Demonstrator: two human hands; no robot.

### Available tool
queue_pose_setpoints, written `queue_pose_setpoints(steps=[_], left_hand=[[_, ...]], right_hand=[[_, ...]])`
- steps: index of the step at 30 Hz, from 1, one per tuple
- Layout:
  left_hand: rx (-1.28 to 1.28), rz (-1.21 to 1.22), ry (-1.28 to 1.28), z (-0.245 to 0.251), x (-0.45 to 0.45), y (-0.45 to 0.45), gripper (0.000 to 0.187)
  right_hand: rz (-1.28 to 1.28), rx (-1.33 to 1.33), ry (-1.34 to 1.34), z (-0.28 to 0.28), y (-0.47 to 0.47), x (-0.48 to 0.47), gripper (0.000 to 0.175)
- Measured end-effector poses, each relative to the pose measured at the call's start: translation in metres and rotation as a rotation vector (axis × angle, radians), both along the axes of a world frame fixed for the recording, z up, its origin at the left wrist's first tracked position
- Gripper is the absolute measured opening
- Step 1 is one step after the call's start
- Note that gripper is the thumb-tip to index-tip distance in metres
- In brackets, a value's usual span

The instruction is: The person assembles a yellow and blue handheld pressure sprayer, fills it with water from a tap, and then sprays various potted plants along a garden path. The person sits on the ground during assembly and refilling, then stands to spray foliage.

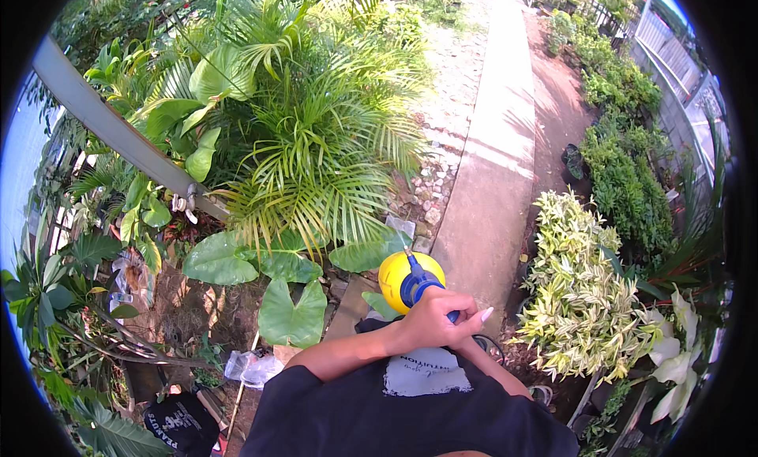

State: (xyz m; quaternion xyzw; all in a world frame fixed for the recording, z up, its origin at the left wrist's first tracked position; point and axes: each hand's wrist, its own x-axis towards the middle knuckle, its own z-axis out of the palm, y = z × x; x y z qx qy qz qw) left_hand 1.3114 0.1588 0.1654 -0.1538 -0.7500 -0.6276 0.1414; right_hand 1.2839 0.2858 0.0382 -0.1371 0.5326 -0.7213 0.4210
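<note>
In front of my dark shirt is a hand pump sprayer with a round yellow tank [393, 279] and a blue pump head [418, 278]. Its brass-coloured nozzle tip [407, 251] points away from me, towards the plants. My left hand [435, 316] is closed around the blue handle at the near end of the head, and a bit of blue shows past the fingers. My right forearm [494, 365] comes in from the right and passes under my left hand. The right hand itself is hidden there, so its grip cannot be made out.
A concrete path [488, 202] runs ahead, edged by stones [427, 190]. Palm fronds [320, 161] and broad heart-shaped leaves [293, 312] crowd the left. A variegated shrub [583, 297] stands at right. A metal post [127, 131] slants across the left. Clear plastic [254, 369] and a black printed cloth item [180, 424] lie lower left.
</note>
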Motion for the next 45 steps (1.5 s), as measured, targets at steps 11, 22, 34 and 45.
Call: queue_pose_setpoints(steps=[11,22,34,45], left_hand=[[-0.006,0.276,0.061,-0.021,-0.019,0.065,0.023],[0.069,0.397,-0.17,-0.083,-0.032,0.087,0.026],[-0.479,0.295,-0.119,0.015,-0.035,0.079,0.034],[-0.027,0.126,-0.256,-0.104,-0.044,0.109,0.022]], right_hand=[[0.186,-0.052,-0.077,0.001,0.062,-0.038,0.03],[0.371,0.151,-0.1,-0.031,0.112,-0.044,0.039],[0.395,0.196,-0.092,-0.05,0.135,-0.045,0.038],[0.302,0.131,-0.009,-0.051,0.145,-0.05,0.035]])
